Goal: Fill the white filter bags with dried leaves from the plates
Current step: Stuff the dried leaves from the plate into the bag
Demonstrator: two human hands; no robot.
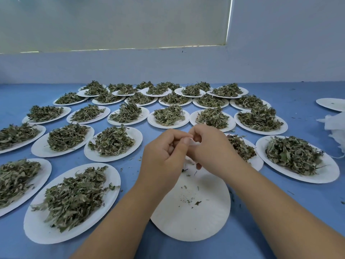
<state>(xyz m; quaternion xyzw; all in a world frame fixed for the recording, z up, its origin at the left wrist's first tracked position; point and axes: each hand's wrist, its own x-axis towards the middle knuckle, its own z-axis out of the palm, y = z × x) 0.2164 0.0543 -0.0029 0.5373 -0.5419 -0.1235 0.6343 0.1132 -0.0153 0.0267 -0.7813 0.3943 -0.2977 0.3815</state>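
Head view: left hand (164, 157) and right hand (211, 146) pinch one bag (193, 143) over an emptied plate (186, 221); heaped plates (37, 231) around them wait.

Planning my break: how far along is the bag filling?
Done: the near plate holds only crumbs; a far-right plate is nearly bare. In hand: left hand and right hand pinch one bag. Left: the many other plates, heaped with leaves.

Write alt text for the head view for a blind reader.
The left hand and right hand pinch a white filter bag above a nearly empty plate; many plates heaped with dried leaves surround it on a blue table.
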